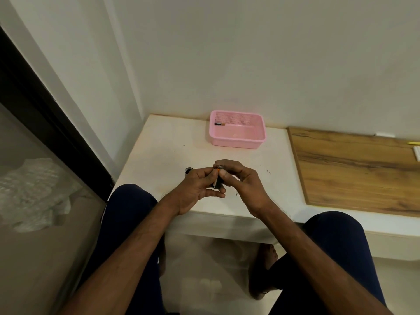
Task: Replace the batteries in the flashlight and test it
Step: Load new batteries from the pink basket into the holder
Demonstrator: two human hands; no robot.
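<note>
Surface: pale cream slab surface (163,151), with a wood-grain laminate board (354,169) lying on it at 3 o'clock.
Container: pink perforated plastic basket (238,138) at 12 o'clock from the hands, well apart from them, against the wall.
Contents: one black-and-copper cylindrical battery (219,124) lying flat in the basket's far-left corner; nothing else shows inside.
Left hand: left hand (197,189) is clenched around a dark cylindrical part (217,183), probably the flashlight's battery holder or body, just above the surface.
Right hand: right hand (241,180) pinches the top of a second orange-tipped battery (216,175) with thumb and fingertips.
Step, as judged: seating this battery into the dark part.
Doing it well: check polarity first, keep the battery in line with its slot, press straight, and brace the part firmly.
Small part: black round cap-like piece (188,171) stands on the surface at 9 o'clock, just beside the left hand; whether it is the tail cap I cannot tell.
</note>
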